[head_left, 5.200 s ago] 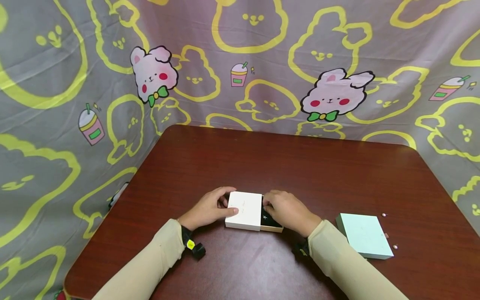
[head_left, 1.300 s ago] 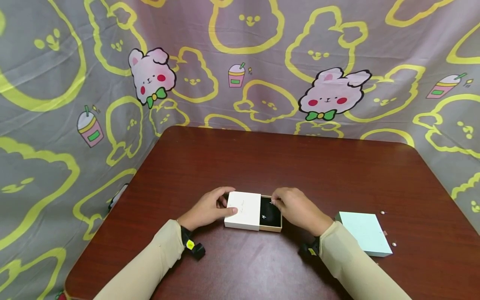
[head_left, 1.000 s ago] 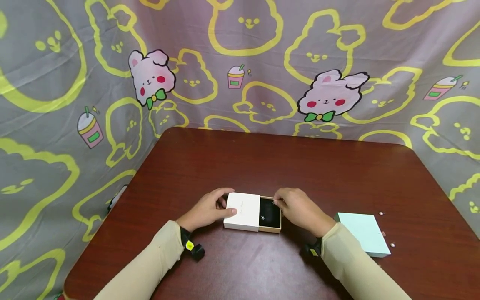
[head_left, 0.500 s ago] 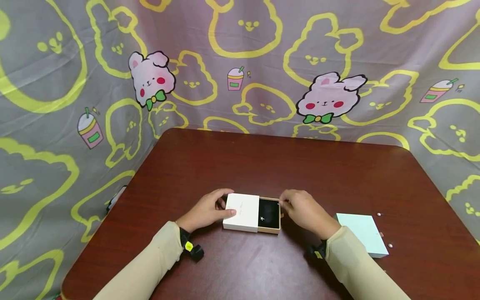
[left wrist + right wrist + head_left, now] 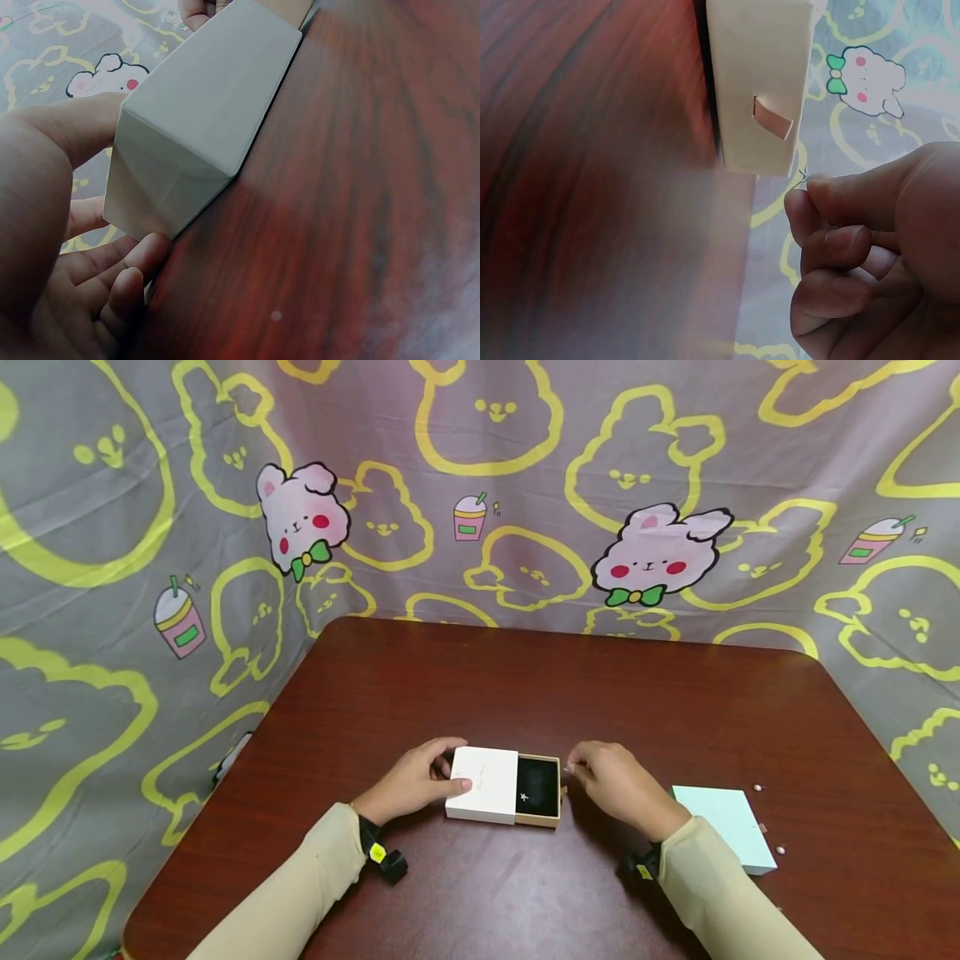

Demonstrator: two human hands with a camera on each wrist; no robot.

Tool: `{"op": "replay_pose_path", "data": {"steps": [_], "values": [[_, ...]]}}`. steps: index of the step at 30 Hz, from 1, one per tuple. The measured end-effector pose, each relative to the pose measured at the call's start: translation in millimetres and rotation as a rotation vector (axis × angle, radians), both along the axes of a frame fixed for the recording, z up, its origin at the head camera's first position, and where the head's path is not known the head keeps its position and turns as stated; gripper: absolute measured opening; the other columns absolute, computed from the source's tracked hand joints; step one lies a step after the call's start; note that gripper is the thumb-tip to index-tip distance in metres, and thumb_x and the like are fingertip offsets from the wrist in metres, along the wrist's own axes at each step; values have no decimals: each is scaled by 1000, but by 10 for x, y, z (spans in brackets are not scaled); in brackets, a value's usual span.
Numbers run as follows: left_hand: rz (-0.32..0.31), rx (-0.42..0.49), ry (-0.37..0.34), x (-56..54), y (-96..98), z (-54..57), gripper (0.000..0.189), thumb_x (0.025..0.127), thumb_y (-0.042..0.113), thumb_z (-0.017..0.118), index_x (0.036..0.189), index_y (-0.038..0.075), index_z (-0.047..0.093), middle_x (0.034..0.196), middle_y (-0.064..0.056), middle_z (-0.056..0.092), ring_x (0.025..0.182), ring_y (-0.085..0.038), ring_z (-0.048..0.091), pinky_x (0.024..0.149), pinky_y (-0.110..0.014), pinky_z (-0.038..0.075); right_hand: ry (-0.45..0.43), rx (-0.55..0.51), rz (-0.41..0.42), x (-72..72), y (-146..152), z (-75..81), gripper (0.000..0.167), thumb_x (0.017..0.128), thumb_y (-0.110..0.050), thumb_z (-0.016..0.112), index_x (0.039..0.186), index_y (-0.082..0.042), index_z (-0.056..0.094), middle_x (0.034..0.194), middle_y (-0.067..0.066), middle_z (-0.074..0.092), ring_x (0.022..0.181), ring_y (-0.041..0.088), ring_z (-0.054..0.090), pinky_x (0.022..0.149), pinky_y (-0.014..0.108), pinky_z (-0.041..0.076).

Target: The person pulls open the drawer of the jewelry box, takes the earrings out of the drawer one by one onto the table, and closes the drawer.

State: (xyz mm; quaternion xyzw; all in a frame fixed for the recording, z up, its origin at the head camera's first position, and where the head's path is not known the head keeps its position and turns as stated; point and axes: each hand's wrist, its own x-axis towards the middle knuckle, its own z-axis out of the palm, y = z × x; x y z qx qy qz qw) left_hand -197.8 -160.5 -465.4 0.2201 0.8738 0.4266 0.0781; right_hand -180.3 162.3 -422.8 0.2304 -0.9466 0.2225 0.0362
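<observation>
My left hand (image 5: pixel 411 781) grips the white sleeve (image 5: pixel 483 783) of a small jewelry box, thumb on top and fingers behind its left end. The box's drawer (image 5: pixel 538 821) is partly slid out to the right, with a black lining (image 5: pixel 537 781). A small silver star-shaped earring (image 5: pixel 524 797) sits on that lining near the sleeve. My right hand (image 5: pixel 611 777) is just right of the drawer, apart from it. In the right wrist view its thumb and forefinger pinch a tiny silver star-shaped earring (image 5: pixel 804 178). Its far part is hidden by the fingertips.
A pale mint box (image 5: pixel 726 827) lies to the right, partly behind my right sleeve. Two small pearl-like pieces, one farther (image 5: pixel 757 787) and one nearer (image 5: pixel 781 851), lie beside it. A ribbon tab (image 5: pixel 773 121) sticks out of the drawer's end. A patterned curtain (image 5: pixel 525 485) surrounds the brown table (image 5: pixel 450 685).
My right hand has drawn back to the right from above the black lining, a tiny star-shaped earring between its fingertips. The left hand keeps its hold on the sleeve.
</observation>
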Motion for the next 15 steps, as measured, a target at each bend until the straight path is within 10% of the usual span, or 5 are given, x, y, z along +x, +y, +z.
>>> {"op": "replay_pose_path", "data": {"steps": [15], "values": [[2, -2, -13, 11, 5, 29, 70, 83, 46, 76, 140, 14, 51, 96, 1, 58, 81, -14, 55, 68, -34, 49, -1, 48, -30, -1, 43, -59, 10, 89, -2, 67, 85, -10, 68, 82, -4, 63, 77, 14, 61, 70, 36, 51]]}}
